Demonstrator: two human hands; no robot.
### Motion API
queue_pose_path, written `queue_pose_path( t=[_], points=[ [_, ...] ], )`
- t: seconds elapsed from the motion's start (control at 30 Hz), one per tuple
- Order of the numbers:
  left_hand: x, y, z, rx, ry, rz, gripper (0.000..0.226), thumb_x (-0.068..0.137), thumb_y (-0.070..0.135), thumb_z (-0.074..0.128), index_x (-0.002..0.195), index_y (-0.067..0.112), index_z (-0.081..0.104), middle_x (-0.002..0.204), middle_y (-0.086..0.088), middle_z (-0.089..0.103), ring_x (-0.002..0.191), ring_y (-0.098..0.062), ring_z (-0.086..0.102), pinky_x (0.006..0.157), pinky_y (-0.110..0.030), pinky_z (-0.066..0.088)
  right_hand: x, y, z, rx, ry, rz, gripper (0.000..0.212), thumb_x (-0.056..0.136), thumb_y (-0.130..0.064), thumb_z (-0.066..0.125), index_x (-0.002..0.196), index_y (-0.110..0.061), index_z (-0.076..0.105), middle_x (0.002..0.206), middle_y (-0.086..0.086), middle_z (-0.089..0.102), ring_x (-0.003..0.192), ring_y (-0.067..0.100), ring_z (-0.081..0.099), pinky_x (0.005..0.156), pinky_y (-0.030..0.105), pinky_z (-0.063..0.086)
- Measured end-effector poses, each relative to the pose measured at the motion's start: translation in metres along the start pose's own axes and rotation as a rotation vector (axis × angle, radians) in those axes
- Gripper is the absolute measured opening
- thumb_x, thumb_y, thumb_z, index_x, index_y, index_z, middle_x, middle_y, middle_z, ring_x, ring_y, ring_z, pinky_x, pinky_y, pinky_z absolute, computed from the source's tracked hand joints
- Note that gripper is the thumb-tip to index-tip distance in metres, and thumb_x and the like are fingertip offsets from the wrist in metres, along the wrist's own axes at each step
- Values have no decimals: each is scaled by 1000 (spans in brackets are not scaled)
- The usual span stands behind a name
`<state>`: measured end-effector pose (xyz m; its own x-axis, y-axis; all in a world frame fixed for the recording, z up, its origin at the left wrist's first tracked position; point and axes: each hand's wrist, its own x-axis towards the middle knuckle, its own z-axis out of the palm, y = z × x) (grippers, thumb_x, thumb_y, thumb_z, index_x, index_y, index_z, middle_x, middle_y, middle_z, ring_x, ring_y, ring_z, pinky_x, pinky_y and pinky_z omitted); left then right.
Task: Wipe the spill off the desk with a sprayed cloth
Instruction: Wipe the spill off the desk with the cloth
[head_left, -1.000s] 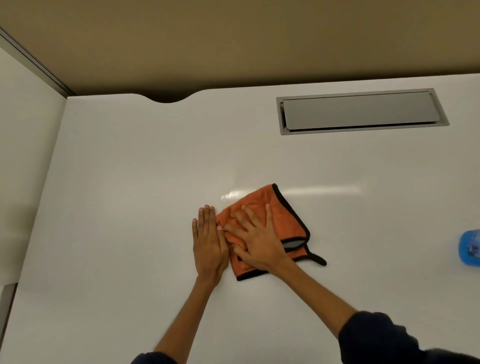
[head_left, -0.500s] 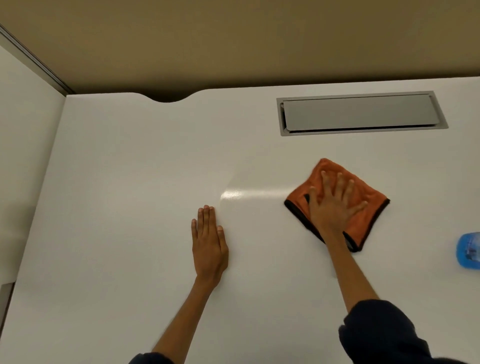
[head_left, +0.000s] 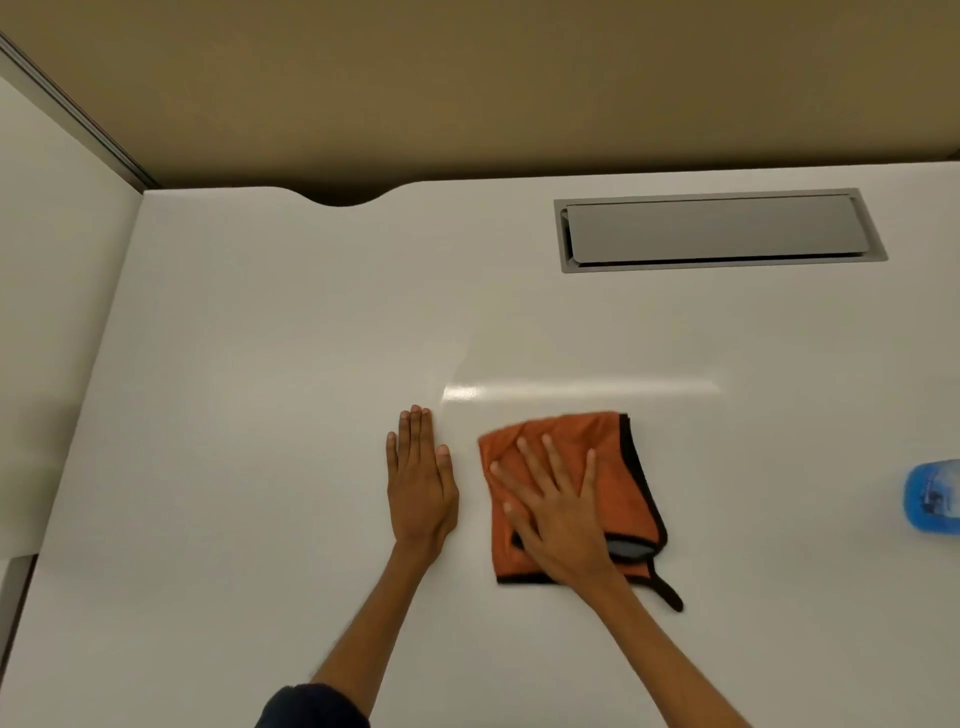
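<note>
Since half a second ago the orange cloth (head_left: 571, 493) has slid back leftward and nearer the person, from the spot below the grey hatch (head_left: 719, 231) to just right of the left hand (head_left: 421, 491), though the two do not touch. The right hand (head_left: 558, 512) lies flat on the cloth with fingers spread, palm pressing it onto the white desk (head_left: 260, 389) rather than gripping it. The cloth is folded, its black-trimmed edge running down its right side, with a small black loop trailing off the near right corner beside the right wrist. The left hand has kept its place, open and flat on the desk with fingers together, pointing away from the person. A bright streak of reflected light (head_left: 571, 391) crosses the desk just beyond the cloth. At the right edge of the view, well apart from the cloth, part of a blue bottle (head_left: 932, 496) shows. Dark sleeves (head_left: 311, 709) cover the upper forearms.
</note>
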<state>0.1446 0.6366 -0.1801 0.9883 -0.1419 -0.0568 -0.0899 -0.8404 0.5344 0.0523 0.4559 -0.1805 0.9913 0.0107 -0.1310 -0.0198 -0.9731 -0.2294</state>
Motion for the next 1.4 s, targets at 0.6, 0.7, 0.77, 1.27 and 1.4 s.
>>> queue_pose_path(
  t=[0.6,0.7,0.77,1.27,1.4],
  points=[
    [0,1,3,40,21,-2,55,103,30,17,156,14,15,164,-1,15,153,-9,4,125,-31,0,127,34,-44,-16,-10,235,51,98,-51,33,149,-46,27,165,-4,14,153,26,5,111,74,-3],
    [-2,1,2,16,7,-7,55,104,29,17,156,14,15,165,0,14,152,-8,4,126,-32,0,71,-11,-18,-34,-37,-67,52,101,-48,28,152,-45,20,165,-3,13,153,27,2,111,74,4],
    [-2,0,1,-2,-5,-5,55,103,31,15,156,15,14,165,0,13,152,-7,2,126,-34,1,10,-20,0,-26,-29,-158,52,102,-48,24,153,-45,12,166,-4,9,153,27,3,110,73,13],
    [-2,-1,-2,32,-15,10,55,104,29,17,156,14,13,165,0,12,152,-7,1,125,-30,-1,112,29,-37,27,62,258,52,99,-57,27,150,-46,25,165,-6,15,153,21,5,115,69,1],
    [0,0,1,39,-10,-1,55,104,30,16,156,14,13,165,0,11,152,-7,0,126,-33,1,81,63,-35,68,158,550,54,99,-58,28,152,-46,18,165,-3,13,153,25,4,115,68,-2]
  ],
)
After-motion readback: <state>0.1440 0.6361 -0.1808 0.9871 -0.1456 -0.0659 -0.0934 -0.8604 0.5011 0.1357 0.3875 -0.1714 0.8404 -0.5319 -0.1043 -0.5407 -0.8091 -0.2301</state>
